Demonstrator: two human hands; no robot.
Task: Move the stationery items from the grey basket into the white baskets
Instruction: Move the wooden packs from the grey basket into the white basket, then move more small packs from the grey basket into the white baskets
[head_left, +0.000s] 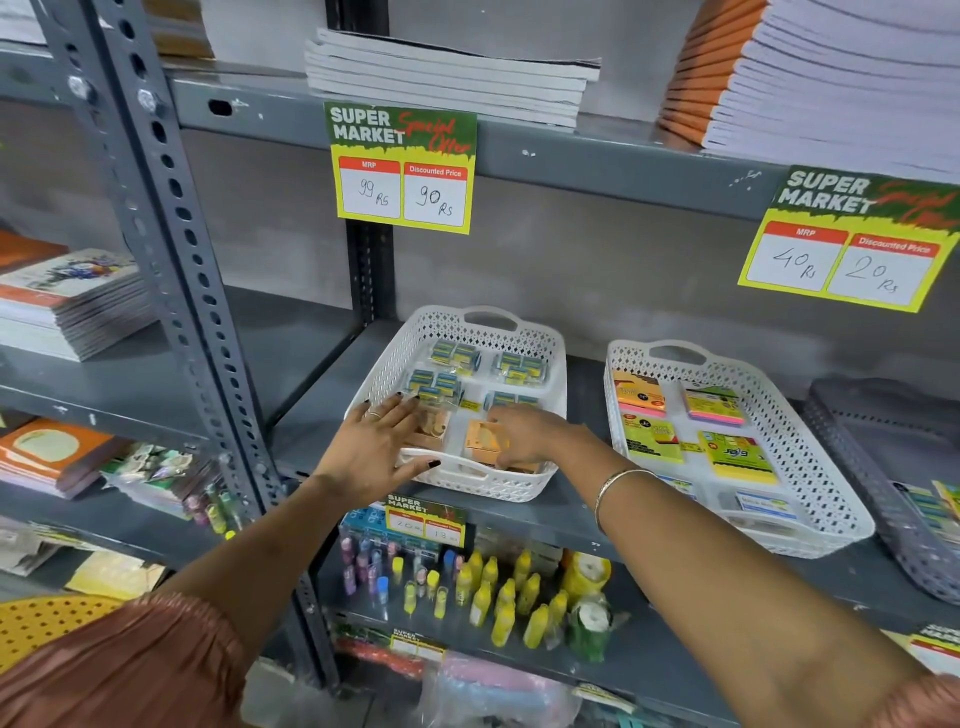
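Two white baskets stand on the grey shelf. The left white basket (556, 358) holds several packs of blue boxes and tan packets. My left hand (376, 441) lies flat over its front left corner, fingers spread, thumb on the rim. My right hand (524, 434) reaches into its front right part, fingers curled on an orange packet (480, 439). The right white basket (810, 447) holds sticky-note pads in orange, pink and yellow. The grey basket (893, 499) sits at the far right, partly cut off, with a few coloured items inside.
Price tags hang from the upper shelf edge (402, 166). Stacked notebooks (447, 78) lie above. The shelf below carries yellow glue bottles (498, 597). A perforated metal upright (171, 249) stands at the left, with book piles beyond.
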